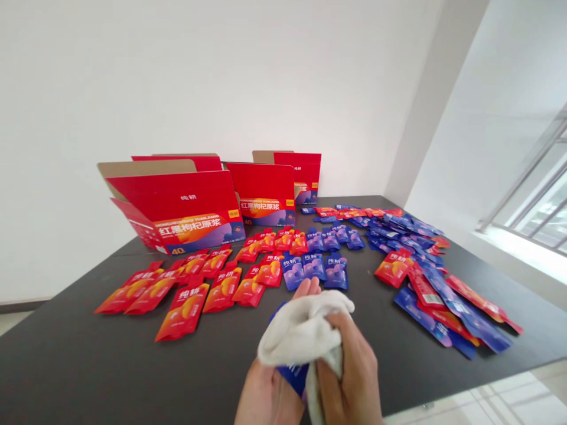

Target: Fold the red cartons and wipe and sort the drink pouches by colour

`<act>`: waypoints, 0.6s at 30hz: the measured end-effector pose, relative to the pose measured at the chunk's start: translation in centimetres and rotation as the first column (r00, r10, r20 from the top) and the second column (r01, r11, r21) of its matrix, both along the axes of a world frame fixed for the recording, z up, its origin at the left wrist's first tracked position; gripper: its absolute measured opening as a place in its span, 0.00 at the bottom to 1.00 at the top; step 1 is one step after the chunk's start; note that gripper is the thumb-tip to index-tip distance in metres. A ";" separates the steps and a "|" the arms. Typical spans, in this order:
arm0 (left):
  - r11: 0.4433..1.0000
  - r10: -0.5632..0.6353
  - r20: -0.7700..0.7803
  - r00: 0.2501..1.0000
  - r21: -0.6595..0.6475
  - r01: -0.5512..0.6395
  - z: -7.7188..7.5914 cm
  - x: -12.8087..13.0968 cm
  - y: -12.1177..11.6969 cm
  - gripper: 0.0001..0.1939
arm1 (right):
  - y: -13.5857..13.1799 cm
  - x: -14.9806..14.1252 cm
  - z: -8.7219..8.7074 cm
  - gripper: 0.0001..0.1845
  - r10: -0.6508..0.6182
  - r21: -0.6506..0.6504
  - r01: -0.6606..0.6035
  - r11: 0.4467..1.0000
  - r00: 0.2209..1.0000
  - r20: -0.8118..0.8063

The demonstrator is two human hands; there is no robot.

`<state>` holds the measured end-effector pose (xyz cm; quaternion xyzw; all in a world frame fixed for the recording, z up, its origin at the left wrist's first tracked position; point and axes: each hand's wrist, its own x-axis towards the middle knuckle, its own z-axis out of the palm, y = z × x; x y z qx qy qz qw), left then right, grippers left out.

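My right hand (354, 367) is clenched on a white cloth (305, 330), pressing it over a blue pouch (296, 379) that lies on my upturned left hand (260, 386), whose fingertips stretch out beyond the cloth; my left thumb is hidden, so I cannot tell whether it pins the pouch. The pouch's long axis runs mostly away from me, far end leaning left and near end poking out toward my wrists, above the dark table (212, 383); I can't tell which end carries the spout.
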<state>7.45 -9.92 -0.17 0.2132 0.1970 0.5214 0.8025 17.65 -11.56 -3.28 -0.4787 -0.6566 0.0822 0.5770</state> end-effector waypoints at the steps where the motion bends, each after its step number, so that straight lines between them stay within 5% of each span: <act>1: 0.999 -0.029 0.007 1.000 -0.026 0.029 0.0 -0.1 -0.1 0.21 | 0.3 0.4 0.4 0.06 -0.016 -0.034 0.015 0.999 1.000 -0.021; 10: 0.998 0.055 0.100 0.993 -0.042 -0.051 0.3 -1.0 1.2 0.25 | -1.3 -1.5 -2.6 0.10 -0.025 0.079 0.027 0.996 0.999 -0.030; 14: 1.000 0.031 0.094 0.995 0.001 -0.031 0.5 -1.0 0.7 0.23 | 0.9 1.2 -1.0 0.07 -0.032 -0.137 0.009 0.990 0.985 -0.167; 18: 0.994 0.095 0.008 0.995 -0.045 -0.095 0.9 -1.6 0.9 0.21 | 3.0 5.7 -0.2 0.14 -0.111 -0.351 0.000 0.936 0.948 -0.297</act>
